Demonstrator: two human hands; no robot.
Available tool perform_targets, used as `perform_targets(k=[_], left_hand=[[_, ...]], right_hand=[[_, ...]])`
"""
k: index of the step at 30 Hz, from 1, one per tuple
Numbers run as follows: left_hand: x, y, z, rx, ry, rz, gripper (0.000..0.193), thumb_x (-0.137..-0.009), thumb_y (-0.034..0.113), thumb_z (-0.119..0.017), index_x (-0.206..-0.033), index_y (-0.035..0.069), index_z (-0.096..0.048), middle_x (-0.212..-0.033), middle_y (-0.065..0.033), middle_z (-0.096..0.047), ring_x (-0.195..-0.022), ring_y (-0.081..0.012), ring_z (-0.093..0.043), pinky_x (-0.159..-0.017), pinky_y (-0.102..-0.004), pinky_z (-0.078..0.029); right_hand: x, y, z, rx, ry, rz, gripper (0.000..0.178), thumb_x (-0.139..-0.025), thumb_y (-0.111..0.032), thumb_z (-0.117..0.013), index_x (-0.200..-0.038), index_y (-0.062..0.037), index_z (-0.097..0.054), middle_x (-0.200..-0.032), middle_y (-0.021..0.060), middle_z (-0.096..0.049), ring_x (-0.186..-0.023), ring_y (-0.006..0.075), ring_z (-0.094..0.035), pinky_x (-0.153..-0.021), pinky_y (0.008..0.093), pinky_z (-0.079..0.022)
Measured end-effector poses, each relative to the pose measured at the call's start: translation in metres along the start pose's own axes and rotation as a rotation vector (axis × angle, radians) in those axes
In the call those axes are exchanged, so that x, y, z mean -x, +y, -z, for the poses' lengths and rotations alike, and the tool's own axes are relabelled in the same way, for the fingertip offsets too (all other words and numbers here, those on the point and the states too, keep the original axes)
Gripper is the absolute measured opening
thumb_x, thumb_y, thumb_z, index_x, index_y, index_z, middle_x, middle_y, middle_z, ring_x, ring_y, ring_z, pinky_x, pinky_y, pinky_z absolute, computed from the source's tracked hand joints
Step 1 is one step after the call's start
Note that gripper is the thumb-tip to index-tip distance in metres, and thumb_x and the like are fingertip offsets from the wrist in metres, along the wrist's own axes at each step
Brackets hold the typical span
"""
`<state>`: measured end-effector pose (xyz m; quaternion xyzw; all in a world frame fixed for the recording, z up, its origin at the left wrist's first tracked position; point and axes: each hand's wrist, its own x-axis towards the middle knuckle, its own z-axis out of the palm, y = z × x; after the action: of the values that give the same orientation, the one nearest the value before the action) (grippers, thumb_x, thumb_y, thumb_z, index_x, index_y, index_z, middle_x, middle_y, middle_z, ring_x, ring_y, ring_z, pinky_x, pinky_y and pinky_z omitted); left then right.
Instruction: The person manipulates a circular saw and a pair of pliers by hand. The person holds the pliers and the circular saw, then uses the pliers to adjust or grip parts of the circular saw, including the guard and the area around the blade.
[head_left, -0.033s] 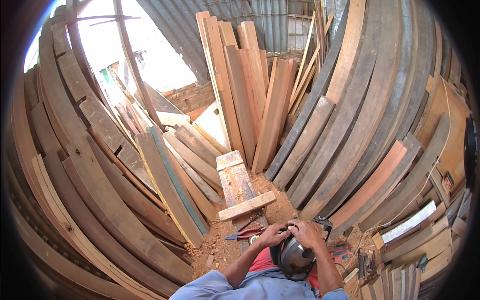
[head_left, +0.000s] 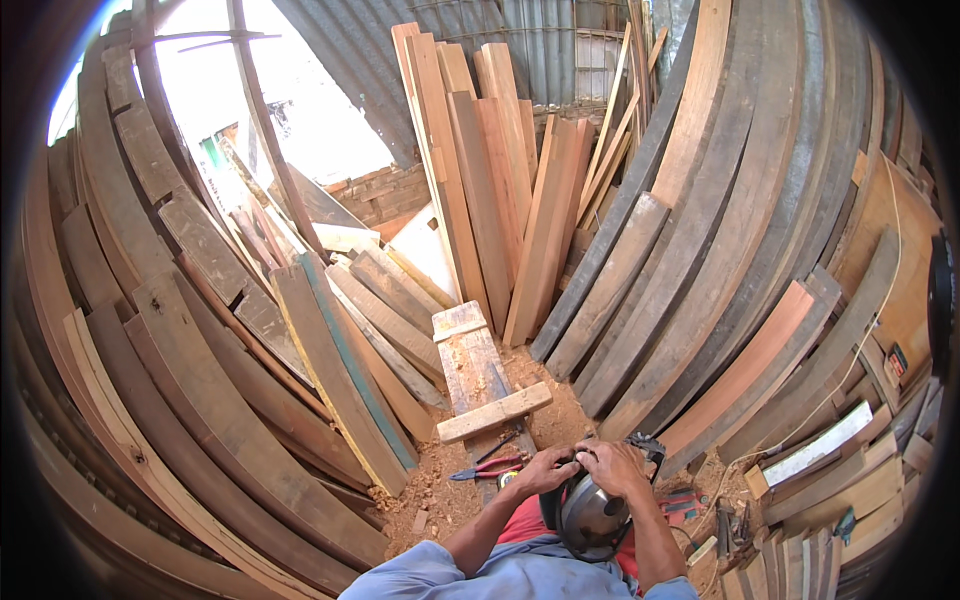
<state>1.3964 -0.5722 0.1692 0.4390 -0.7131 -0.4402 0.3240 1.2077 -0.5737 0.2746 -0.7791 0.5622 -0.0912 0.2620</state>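
In my lap lies a power tool with a dark, shiny, rounded guard, which looks like a circular saw (head_left: 592, 520). My left hand (head_left: 548, 470) and my right hand (head_left: 612, 466) meet at its far end. The fingers of both are bent and closed, fingertips almost touching. Whatever they pinch between them is too small or hidden to make out. Just left of my left hand, red-handled pliers (head_left: 487, 469) lie on a board, with a small round tape measure (head_left: 508, 478) beside them.
Ahead stands a low plank bench (head_left: 470, 365) with a crosspiece (head_left: 495, 411) at its near end. Sawdust (head_left: 440, 510) covers the floor. Tall timber boards lean on the left (head_left: 240, 400), behind (head_left: 500, 180) and right (head_left: 690, 280). A pale cord (head_left: 850, 362) hangs at right, near scattered hand tools (head_left: 735, 525).
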Motion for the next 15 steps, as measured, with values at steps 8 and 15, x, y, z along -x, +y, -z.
perform_targets(k=[8, 15], left_hand=[[0.010, -0.032, -0.014, 0.159, -0.080, 0.003, 0.043, -0.100, 0.032, -0.055, -0.133, 0.003, -0.055, -0.115, -0.0059, -0.064, -0.101, -0.0157, -0.059, -0.091, -0.0331, -0.049], [0.011, -0.021, -0.012, 0.246, -0.136, 0.045, 0.049, -0.101, 0.038, -0.057, -0.137, 0.004, -0.053, -0.121, -0.0041, -0.063, -0.107, -0.0149, -0.058, -0.094, -0.0323, -0.049]], right_hand=[[0.001, -0.005, 0.005, 0.050, -0.081, 0.110, 0.040, -0.092, -0.039, -0.055, -0.126, -0.0209, -0.068, -0.111, 0.0160, -0.071, -0.105, 0.0371, -0.066, -0.091, 0.0476, -0.051], [-0.004, -0.002, 0.002, 0.038, -0.108, 0.082, 0.035, -0.090, -0.035, -0.056, -0.118, -0.0213, -0.070, -0.104, 0.0150, -0.072, -0.101, 0.0361, -0.067, -0.090, 0.0483, -0.050]])
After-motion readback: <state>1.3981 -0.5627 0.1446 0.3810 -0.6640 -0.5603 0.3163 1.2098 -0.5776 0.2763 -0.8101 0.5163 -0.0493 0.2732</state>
